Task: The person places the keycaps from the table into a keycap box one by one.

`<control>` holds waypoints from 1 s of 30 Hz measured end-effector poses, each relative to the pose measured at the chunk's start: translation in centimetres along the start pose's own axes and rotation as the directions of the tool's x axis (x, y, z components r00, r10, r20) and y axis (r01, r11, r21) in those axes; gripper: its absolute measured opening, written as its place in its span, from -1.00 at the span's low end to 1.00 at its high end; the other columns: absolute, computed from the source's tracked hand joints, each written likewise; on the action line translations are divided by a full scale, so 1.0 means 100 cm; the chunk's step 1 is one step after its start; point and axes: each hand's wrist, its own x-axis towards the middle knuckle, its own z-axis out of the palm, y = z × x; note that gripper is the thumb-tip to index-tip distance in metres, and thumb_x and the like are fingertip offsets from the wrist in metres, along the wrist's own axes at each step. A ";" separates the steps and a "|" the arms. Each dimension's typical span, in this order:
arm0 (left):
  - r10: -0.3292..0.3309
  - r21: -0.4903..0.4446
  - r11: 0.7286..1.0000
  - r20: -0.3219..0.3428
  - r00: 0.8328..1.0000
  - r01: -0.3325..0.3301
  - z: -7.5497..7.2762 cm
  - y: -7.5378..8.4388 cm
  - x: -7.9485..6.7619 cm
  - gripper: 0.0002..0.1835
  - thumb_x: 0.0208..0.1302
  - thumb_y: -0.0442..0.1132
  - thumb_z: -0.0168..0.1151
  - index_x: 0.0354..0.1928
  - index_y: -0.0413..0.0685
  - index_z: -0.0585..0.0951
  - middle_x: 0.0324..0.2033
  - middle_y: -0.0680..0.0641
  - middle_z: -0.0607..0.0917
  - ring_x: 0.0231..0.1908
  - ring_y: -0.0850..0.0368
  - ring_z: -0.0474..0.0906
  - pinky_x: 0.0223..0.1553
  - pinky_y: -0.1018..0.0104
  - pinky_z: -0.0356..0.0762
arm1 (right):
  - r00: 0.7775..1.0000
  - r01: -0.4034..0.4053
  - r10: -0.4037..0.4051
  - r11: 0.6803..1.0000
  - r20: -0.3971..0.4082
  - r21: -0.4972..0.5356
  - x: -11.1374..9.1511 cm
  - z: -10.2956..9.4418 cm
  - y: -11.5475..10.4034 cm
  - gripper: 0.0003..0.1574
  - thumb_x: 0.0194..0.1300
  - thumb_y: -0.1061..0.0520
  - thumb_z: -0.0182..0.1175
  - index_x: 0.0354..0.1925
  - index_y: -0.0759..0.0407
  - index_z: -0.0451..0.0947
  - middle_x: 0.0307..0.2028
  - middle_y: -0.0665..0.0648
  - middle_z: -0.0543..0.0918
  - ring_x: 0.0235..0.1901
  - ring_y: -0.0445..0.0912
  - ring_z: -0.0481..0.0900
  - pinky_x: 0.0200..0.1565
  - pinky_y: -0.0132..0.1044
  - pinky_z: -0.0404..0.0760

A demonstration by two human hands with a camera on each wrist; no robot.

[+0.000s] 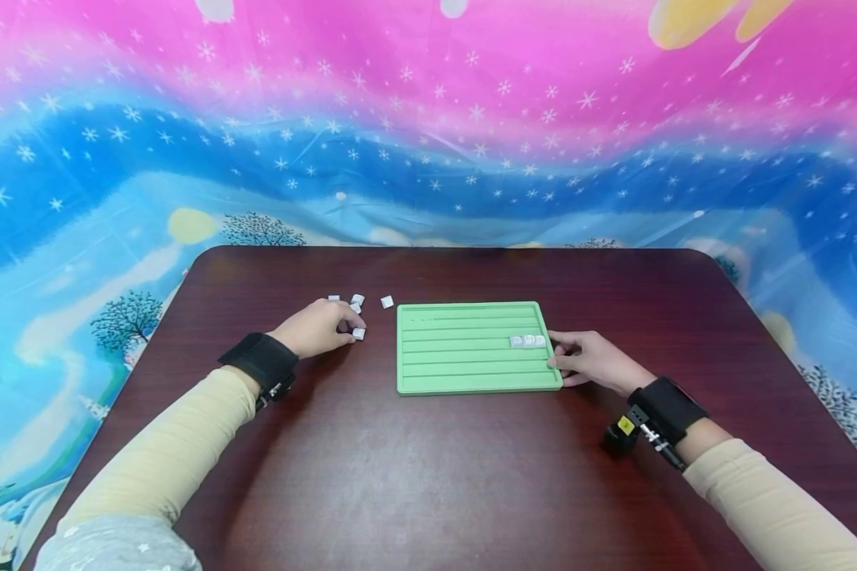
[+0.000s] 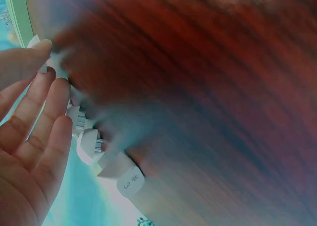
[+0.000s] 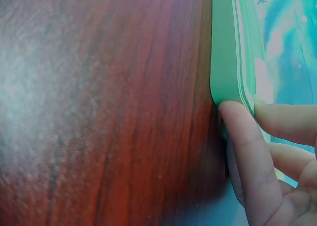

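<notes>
Between thumb and fingertips my left hand (image 1: 317, 327) pinches a small white keycap (image 1: 359, 334), just off the table. In the left wrist view that keycap (image 2: 43, 67) is seen edge-on, partly behind the thumb. Beyond the hand lie several loose white keycaps (image 1: 358, 300); one of them (image 2: 131, 181) bears "#" and "3". A light green ridged tray (image 1: 471, 390) lies right of them, with a short row of white keycaps (image 1: 527, 341) near its right end. My right hand (image 1: 600, 361) grips the tray's right edge, its thumb (image 3: 247, 141) against the near corner.
The dark brown wooden table (image 1: 428, 484) has rounded far corners. A colourful printed cloth (image 1: 428, 143) hangs behind it and down both sides. One loose keycap (image 1: 387, 302) lies close to the tray's far left corner. Each wrist wears a black strap (image 1: 260, 363).
</notes>
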 end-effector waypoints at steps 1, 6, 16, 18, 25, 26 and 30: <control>-0.005 -0.002 1.000 -0.001 1.000 0.005 0.000 0.001 0.000 -0.81 0.27 -0.45 0.38 -0.09 -0.20 0.77 -0.12 -0.12 0.73 -0.21 0.03 0.66 -0.11 0.11 0.64 | 1.000 -0.001 0.001 1.000 0.001 0.001 0.000 0.000 0.000 -0.15 0.50 0.30 0.15 0.57 0.42 -0.01 -0.16 0.28 0.47 -0.22 -0.02 0.65 -0.23 -0.24 0.72; -0.029 -0.028 0.999 -0.033 0.999 0.028 -0.003 0.006 -0.001 -0.82 0.27 -0.42 0.41 -0.09 -0.17 0.78 -0.17 -0.10 0.72 -0.26 0.06 0.62 -0.15 0.14 0.61 | 1.000 0.008 -0.008 1.000 0.011 0.009 0.000 0.000 -0.001 -0.14 0.50 0.29 0.17 0.56 0.43 -0.01 -0.15 0.28 0.45 -0.22 -0.04 0.66 -0.23 -0.24 0.72; -0.050 -0.039 0.998 -0.088 0.995 0.047 -0.013 0.021 0.010 -0.74 0.27 -0.36 0.43 0.00 -0.17 0.77 -0.14 -0.11 0.75 -0.26 0.06 0.58 -0.20 0.17 0.56 | 1.000 0.002 -0.002 1.000 0.011 0.011 0.000 -0.002 -0.001 -0.13 0.49 0.29 0.18 0.56 0.43 -0.01 -0.16 0.29 0.45 -0.22 -0.01 0.67 -0.23 -0.24 0.72; -0.041 -0.049 0.998 -0.104 0.994 0.036 -0.016 0.026 0.013 -0.76 0.26 -0.36 0.43 -0.02 -0.16 0.77 -0.20 -0.08 0.74 -0.26 0.05 0.58 -0.20 0.16 0.56 | 1.000 0.002 -0.002 1.000 0.008 0.008 0.000 -0.002 -0.001 -0.13 0.49 0.29 0.18 0.56 0.43 -0.01 -0.16 0.29 0.45 -0.22 0.00 0.67 -0.23 -0.24 0.72; -0.012 -0.052 0.999 -0.113 0.994 0.006 -0.014 0.038 0.024 -0.77 0.24 -0.37 0.46 -0.05 -0.14 0.78 -0.24 -0.05 0.74 -0.25 0.08 0.62 -0.15 0.17 0.61 | 1.000 -0.005 0.005 1.000 0.009 0.006 0.002 -0.003 -0.002 -0.12 0.48 0.29 0.19 0.56 0.42 -0.01 -0.16 0.29 0.44 -0.21 -0.02 0.68 -0.22 -0.23 0.72; -0.007 -0.054 0.999 -0.109 0.994 0.001 -0.013 0.040 0.025 -0.77 0.24 -0.37 0.45 -0.05 -0.15 0.77 -0.23 -0.05 0.74 -0.25 0.08 0.64 -0.14 0.16 0.62 | 1.000 -0.004 0.004 1.000 0.010 0.006 0.002 -0.003 -0.002 -0.12 0.48 0.29 0.19 0.56 0.42 -0.01 -0.16 0.29 0.44 -0.21 -0.02 0.68 -0.21 -0.23 0.72; 0.011 -0.063 0.998 -0.090 0.996 -0.017 -0.009 0.047 0.029 -0.75 0.27 -0.35 0.44 -0.01 -0.18 0.76 -0.20 -0.07 0.75 -0.24 0.07 0.65 -0.14 0.15 0.63 | 1.000 -0.007 0.007 1.000 0.010 0.004 0.002 -0.002 -0.001 -0.12 0.49 0.29 0.19 0.56 0.43 -0.01 -0.16 0.28 0.44 -0.21 -0.02 0.67 -0.22 -0.24 0.72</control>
